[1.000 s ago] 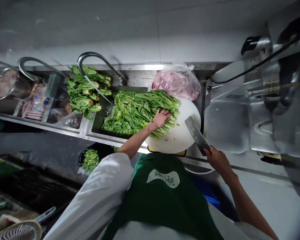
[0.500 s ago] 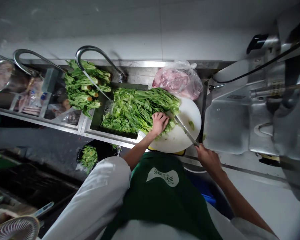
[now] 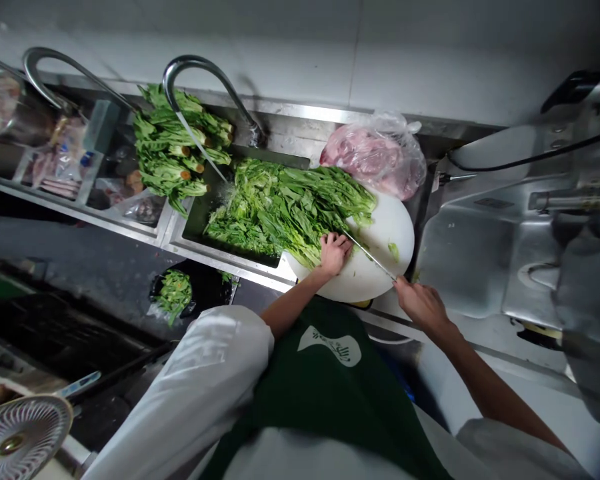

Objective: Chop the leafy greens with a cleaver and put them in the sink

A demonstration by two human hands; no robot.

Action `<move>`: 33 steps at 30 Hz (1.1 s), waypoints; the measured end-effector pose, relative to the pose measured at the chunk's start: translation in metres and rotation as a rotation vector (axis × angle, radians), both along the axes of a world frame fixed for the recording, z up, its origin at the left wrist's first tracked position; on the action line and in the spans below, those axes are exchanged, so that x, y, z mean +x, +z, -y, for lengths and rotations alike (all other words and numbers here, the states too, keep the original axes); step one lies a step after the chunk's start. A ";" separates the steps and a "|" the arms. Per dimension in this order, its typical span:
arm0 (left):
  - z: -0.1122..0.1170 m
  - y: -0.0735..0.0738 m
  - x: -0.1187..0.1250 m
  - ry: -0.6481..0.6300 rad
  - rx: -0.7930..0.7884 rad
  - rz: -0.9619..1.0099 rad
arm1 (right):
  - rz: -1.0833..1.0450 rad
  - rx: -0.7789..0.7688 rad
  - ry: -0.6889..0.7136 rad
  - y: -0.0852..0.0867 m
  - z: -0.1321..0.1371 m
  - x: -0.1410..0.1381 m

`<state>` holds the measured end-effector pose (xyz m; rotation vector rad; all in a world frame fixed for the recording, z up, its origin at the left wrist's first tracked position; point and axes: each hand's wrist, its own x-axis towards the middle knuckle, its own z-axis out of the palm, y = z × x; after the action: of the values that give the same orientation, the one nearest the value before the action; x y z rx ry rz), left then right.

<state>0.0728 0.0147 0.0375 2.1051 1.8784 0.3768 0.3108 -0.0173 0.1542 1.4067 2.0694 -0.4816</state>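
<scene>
A long bunch of leafy greens (image 3: 300,200) stretches from the sink onto a round white cutting board (image 3: 375,283). My left hand (image 3: 336,253) has its fingers bent over the near edge of the greens, pressing them against the board. In my right hand (image 3: 421,305) is the handle of a knife (image 3: 373,258). The blade slants up and left over the board, its tip end beside the greens just right of my left fingers. Part of that tip is hard to make out among the leaves. A small green scrap (image 3: 393,251) lies on the board.
Water runs from a curved faucet (image 3: 200,61) into the sink (image 3: 193,220). More greens with cut stems (image 3: 180,150) sit to the left. Bagged raw meat (image 3: 375,153) rests behind the board. At right stands a metal slicing machine (image 3: 470,260); below left, a black bin (image 3: 207,287) holds trimmings.
The view has shifted slightly. My left hand has slid nearer the knife along the greens' near edge. The knife blade now appears thinner, turned more edge-on.
</scene>
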 end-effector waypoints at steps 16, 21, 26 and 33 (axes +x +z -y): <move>0.003 0.004 -0.003 -0.031 -0.087 0.022 | -0.061 0.004 -0.035 -0.003 -0.005 -0.009; 0.003 0.002 -0.004 -0.024 -0.057 0.025 | -0.078 -0.003 -0.040 0.001 -0.005 -0.012; 0.003 0.002 -0.004 -0.038 -0.071 0.022 | -0.110 -0.040 -0.095 -0.002 -0.007 -0.018; -0.005 0.037 -0.015 -0.010 -0.093 0.013 | -0.228 -0.008 -0.200 0.003 0.004 0.008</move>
<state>0.0579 0.0197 0.0747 2.0460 1.8405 0.2937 0.3188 -0.0210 0.1572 1.6283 2.1069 -0.7629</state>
